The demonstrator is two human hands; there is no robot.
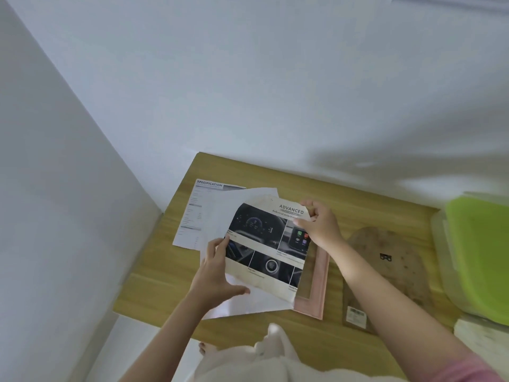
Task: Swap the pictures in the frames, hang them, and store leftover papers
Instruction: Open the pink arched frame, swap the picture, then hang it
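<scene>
Over the pink frame (pixel 316 285), brochure page (pixel 270 244) pinched between both hands, left (pixel 217 268), right (pixel 319 224).

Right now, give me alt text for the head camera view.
Both hands hold a car-brochure page above a pink picture frame on a wooden table: left hand at its left edge, right hand pinching its top right corner.
</scene>
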